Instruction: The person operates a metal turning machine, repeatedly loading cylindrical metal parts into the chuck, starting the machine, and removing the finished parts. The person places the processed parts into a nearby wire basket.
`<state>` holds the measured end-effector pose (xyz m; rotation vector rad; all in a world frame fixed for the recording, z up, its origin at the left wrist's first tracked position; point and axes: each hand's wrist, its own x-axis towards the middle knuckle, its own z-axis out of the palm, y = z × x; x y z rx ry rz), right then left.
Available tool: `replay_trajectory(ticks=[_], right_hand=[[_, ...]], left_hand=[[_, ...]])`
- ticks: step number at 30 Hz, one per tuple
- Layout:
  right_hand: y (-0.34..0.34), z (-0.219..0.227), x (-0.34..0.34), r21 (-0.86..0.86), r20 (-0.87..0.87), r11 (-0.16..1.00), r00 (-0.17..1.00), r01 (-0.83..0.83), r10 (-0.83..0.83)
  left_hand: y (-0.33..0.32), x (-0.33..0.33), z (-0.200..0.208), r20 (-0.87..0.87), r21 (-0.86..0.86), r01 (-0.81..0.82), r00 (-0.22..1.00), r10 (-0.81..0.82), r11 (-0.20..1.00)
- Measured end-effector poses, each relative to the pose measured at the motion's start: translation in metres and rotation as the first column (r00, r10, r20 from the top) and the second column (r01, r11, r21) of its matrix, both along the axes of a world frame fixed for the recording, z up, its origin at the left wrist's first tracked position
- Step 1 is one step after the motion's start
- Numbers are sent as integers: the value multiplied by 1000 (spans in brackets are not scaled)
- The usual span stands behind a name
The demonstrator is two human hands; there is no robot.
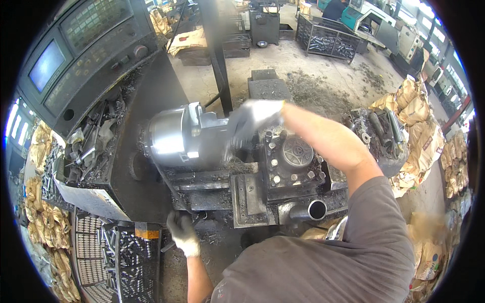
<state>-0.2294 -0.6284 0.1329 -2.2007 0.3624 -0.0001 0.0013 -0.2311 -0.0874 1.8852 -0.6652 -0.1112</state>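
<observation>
I've got the right hand point(255, 117) blurred, up at the chuck point(169, 136), left of the turret point(298, 151) — spread or pinching something, I can't tell. Down low, the left hand point(183, 233) is gloved, fingers curled near a dark bar point(167, 247); its grip's unclear too. Work at the chuck looks underway, I'd judge — nothing shows it finished, and what's left I can't read. Smooth, bright round steel there; a hollow metal tube point(299, 211); gritty chips point(323, 91) across the floor.
</observation>
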Motion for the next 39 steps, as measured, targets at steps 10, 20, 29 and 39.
replay_trajectory(ticks=[10, 20, 29, 39], right_hand=[[-90, -51, -175, -475, -112, 769, 837, 429, -536], [-65, -82, 18, -519, -416, 832, 908, -195, -47], [-69, -69, 6, -306, -550, 946, 831, -109, -82], [-26, -18, -152, -337, 302, 538, 630, 772, -715]], left_hand=[[-220, 33, 153, 874, 320, 151, 334, -353, 935], [-254, 27, 209, 781, 328, 343, 426, -457, 880], [-263, 47, 167, 804, 161, 349, 496, -328, 923], [-240, 41, 162, 857, 129, 328, 437, -271, 936]])
